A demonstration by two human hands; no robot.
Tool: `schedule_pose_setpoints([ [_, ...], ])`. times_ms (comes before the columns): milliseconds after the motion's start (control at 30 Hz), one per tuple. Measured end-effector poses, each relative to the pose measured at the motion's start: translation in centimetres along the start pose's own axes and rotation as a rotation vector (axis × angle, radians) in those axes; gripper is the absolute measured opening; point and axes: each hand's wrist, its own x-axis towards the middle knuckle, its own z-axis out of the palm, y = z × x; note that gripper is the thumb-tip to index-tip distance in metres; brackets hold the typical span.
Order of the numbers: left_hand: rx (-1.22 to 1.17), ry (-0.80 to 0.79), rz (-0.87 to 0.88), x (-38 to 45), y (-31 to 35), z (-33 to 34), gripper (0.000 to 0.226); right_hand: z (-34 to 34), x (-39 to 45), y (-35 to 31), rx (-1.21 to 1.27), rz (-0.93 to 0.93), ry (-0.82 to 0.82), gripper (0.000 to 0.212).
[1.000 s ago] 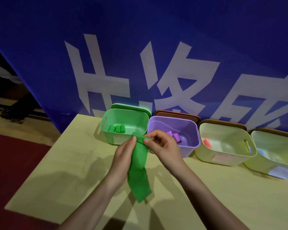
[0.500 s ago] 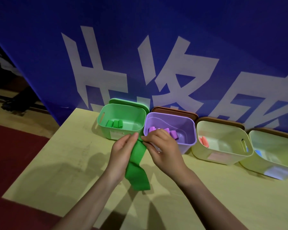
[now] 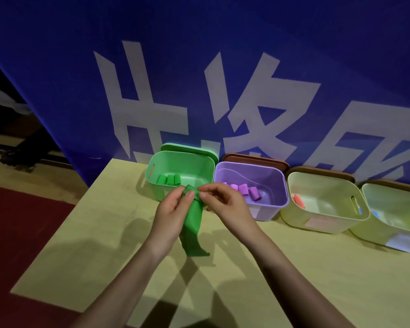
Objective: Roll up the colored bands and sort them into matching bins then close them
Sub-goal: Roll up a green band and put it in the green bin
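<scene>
Both hands meet over the tabletop (image 3: 317, 268), each pinching the top end of a green band (image 3: 192, 223). The left hand (image 3: 173, 209) has its thumb and fingers curled round the band's upper left side, and the right hand (image 3: 225, 202) pinches the same bunched, partly rolled end between thumb and forefinger from the other side. Below the hands the rest of the band hangs down toward the person, its lower end lying creased on the tabletop between the two forearms. Just beyond the left hand's fingertips stands the green bin (image 3: 161, 159), open, with three rolled green bands (image 3: 169, 179) side by side inside; its green lid (image 3: 187, 147) leans behind it. Just beyond the right hand is the purple bin (image 3: 277, 171), holding several rolled purple bands (image 3: 244, 189). Further out from the right hand sit two pale yellow-green bins (image 3: 294, 185), the nearer one with an orange roll (image 3: 298, 200) in it. Brown lids (image 3: 253, 158) stand behind these bins against a blue banner (image 3: 57, 67) with white characters.
</scene>
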Motion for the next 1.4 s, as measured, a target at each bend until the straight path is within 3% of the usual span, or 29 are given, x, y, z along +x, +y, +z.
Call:
schedule_pose_setpoints([
  [100,0.063,-0.043,0.054,0.4,0.3,-1.3,0.025,1.0,0.2,-0.2,0.029,0.017,-0.064,0.016],
  [400,0.361,0.034,0.290,0.7,-0.3,-5.3,0.031,5.5,0.9,0.7,-0.316,-0.231,0.138,0.025],
  [500,0.224,-0.021,0.220,0.4,0.3,-6.7,0.031,6.8,0.7,0.5,-0.276,-0.260,0.159,0.021],
  [600,0.020,-0.032,0.067,-0.1,0.8,-7.7,0.016,8.2,0.7,0.4,-0.195,-0.260,0.156,0.013],
  [667,-0.099,-0.015,-0.051,-0.5,0.7,-8.4,0.018,9.2,0.8,0.4,-0.160,-0.272,0.170,0.013],
  [800,-0.132,-0.008,-0.168,-1.3,0.9,-10.0,0.023,11.0,0.9,0.0,-0.161,-0.336,0.173,0.017],
  [1000,-0.185,0.102,-0.146,-1.8,1.2,-12.4,0.030,12.8,0.9,0.2,-0.294,-0.480,0.149,0.022],
  [1200,-0.183,0.064,-0.136,-2.3,0.7,-13.3,0.024,12.4,1.0,-0.1,-0.451,-0.603,-0.018,0.025],
  [1400,-0.067,-0.012,-0.054,-2.0,0.5,-13.6,0.023,12.2,0.9,-0.5,-0.330,-0.346,-0.063,0.033],
])
